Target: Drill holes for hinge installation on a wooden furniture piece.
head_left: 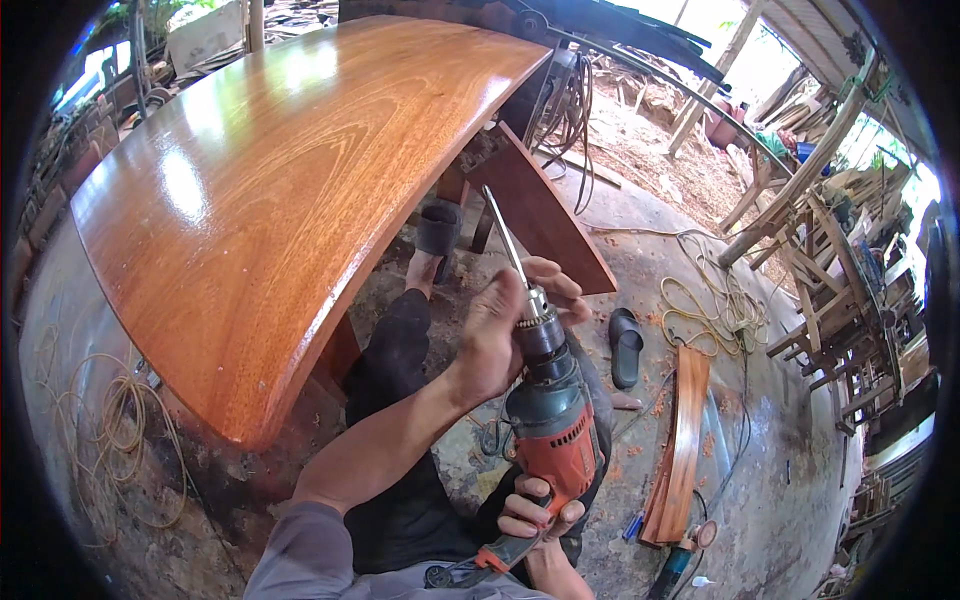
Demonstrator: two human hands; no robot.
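Observation:
A red and grey power drill point(560, 455) points away from me, tilted up a little to the left. My right hand point(540, 510) is wrapped round its handle near the trigger. Around the metal drill chuck point(538, 310) my left hand point(495, 325) is closed, thumb on the near side and fingers curling behind. A long steel drill bit point(508, 235) sticks out of the chuck, its tip apart from any wood. Left of the drill stands a large, glossy, orange-brown wooden tabletop point(270, 200). A flat brown board point(545, 210) lies beneath and beyond the bit.
On the floor to the right are a dark slipper point(625, 348), several varnished wood strips point(680, 440), an angle grinder point(680, 560) and a blue marker point(633, 526). Coiled cords point(725, 310) lie behind them; another coil point(122, 430) is at left. Wooden racks point(835, 290) line the right side.

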